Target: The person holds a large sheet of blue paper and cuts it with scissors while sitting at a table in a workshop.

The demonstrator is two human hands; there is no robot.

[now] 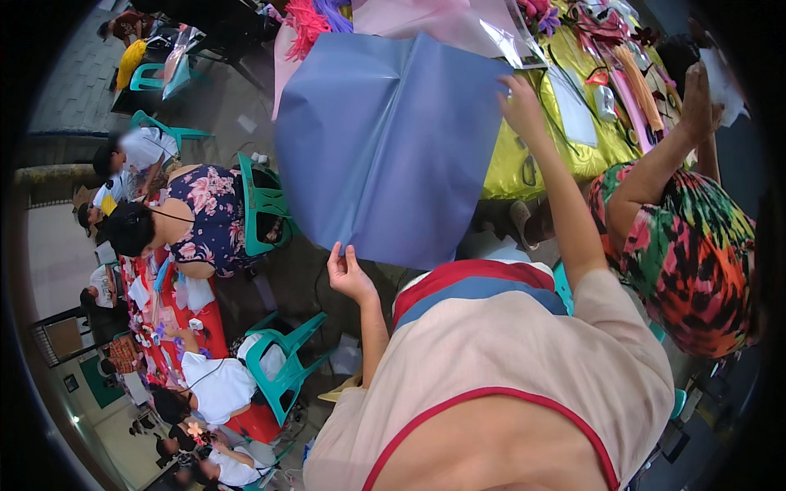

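A large blue sheet of wrapping film or paper (393, 147) spreads before me, with a shiny crease running down its middle. My left hand (351, 276) pinches its near edge between thumb and fingers. At the sheet's upper right edge is my right hand (522, 104), its fingertips over the border. They are blurred, so whether they grip the sheet cannot be told. Part of a pale pink sheet (430, 15) shows beyond the blue one, beside bundles of pink strips (304, 27) and purple strips (333, 13).
Yellow wrapping (509, 162) covers the table at right, bearing scissors (529, 170), a white device (605, 101) and craft flowers. A person in a bright patterned garment (681, 258) is close on my right. Green plastic chairs (285, 362) and people at a red table (215, 319) are left.
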